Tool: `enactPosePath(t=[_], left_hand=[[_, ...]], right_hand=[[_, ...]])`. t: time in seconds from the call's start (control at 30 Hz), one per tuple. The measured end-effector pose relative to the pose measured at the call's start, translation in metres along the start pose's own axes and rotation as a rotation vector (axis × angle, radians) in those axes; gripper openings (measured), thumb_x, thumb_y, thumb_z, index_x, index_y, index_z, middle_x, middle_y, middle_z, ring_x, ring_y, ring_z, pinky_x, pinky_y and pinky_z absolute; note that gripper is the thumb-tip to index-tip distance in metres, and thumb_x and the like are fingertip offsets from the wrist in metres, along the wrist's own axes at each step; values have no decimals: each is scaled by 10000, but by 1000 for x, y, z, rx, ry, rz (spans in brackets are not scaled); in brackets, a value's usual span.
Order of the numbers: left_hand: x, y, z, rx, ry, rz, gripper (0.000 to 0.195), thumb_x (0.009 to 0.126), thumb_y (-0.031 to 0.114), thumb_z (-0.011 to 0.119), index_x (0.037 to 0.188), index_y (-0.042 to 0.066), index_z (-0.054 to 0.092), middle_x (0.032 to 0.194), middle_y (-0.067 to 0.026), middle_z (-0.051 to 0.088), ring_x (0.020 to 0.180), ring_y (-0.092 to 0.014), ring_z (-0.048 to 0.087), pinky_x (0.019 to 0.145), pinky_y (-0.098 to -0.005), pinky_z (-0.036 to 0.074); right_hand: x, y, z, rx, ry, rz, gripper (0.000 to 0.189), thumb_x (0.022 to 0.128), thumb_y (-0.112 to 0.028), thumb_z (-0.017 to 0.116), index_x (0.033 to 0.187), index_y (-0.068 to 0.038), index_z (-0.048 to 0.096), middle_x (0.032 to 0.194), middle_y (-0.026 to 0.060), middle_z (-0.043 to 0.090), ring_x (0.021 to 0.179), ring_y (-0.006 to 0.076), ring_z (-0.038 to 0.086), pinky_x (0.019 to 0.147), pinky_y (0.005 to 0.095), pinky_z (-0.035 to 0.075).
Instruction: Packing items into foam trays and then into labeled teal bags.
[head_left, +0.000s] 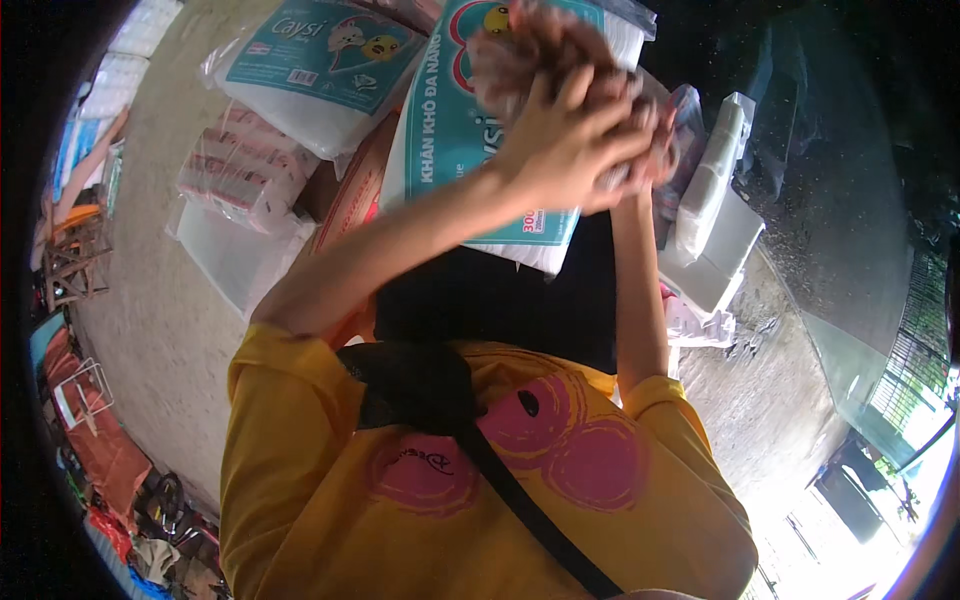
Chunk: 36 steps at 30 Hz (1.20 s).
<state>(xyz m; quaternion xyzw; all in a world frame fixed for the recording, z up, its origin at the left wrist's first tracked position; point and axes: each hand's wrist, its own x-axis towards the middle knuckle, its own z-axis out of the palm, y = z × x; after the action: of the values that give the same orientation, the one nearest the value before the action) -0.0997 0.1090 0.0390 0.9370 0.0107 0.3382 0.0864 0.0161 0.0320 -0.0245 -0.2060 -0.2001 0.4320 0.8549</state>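
My left hand (562, 139) lies with spread, bent fingers on a crumpled brown-pink bundle (514, 64), blurred, its material unclear. Close against it, my right hand (645, 169) grips the bundle's right side; part of that hand is hidden. Both hands are above a large teal-and-white plastic pack of dry tissues (442, 127), which rests before me over my dark-clothed lap. A similar tissue pack (322, 64) lies to the upper left.
At the left, a clear-wrapped stack of pink-and-white packs (240, 169) is above a white plastic-wrapped pack (236, 247). White wrapped packs (709, 187) stand at the right. A brown cloth or sheet (97, 427) and mixed items line the far left. Another person's arm (86, 172) shows there.
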Motion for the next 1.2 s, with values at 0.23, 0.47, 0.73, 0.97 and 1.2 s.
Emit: enactPosePath(t=[0.23, 0.47, 0.73, 0.97, 1.2], left_hand=[[-84, 56, -59, -243, -199, 25, 375, 701, 381, 605, 1039, 219, 614, 1142, -33, 518, 1077, -308, 433, 883, -525, 359], [-77, 1, -78, -2, -92, -134, 539, 589, 395, 691, 1109, 290, 595, 1183, 9, 497, 1037, -296, 472, 861, -466, 396], [26, -97, -43, 114, 271, -364, 450, 712, 449, 647, 1038, 141, 603, 1046, -122, 560, 981, -372, 506, 808, -505, 419], [23, -88, -37, 305, 280, -419, 482, 740, 473, 627, 1094, 150, 566, 1082, -123, 548, 993, -371, 514, 845, -499, 425], [-75, -27, -92, 72, -14, -289, 573, 589, 290, 715, 1137, 211, 567, 1166, -15, 485, 1059, -345, 458, 846, -475, 402]], right_hand=[[7, -4, 13, 95, 98, 134, 748, 859, -592, 343, 1399, -90, 217, 1375, 103, 342, 1230, 257, 371, 1032, 381, 278], [8, 5, 21, -562, 78, -23, 633, 849, -79, 526, 1388, -88, 194, 1296, 103, 413, 1179, 200, 422, 974, 331, 357], [10, 10, 33, -606, 110, -34, 531, 873, -186, 518, 1327, -91, 258, 1175, 80, 475, 1042, 169, 508, 896, 319, 439], [10, 21, 23, -595, 204, -124, 503, 897, -227, 492, 1322, -84, 262, 1161, 87, 480, 1008, 158, 525, 826, 290, 476], [5, 19, 25, -685, 140, -99, 569, 926, -234, 462, 1382, -61, 170, 1240, 114, 412, 1065, 165, 449, 915, 300, 366]])
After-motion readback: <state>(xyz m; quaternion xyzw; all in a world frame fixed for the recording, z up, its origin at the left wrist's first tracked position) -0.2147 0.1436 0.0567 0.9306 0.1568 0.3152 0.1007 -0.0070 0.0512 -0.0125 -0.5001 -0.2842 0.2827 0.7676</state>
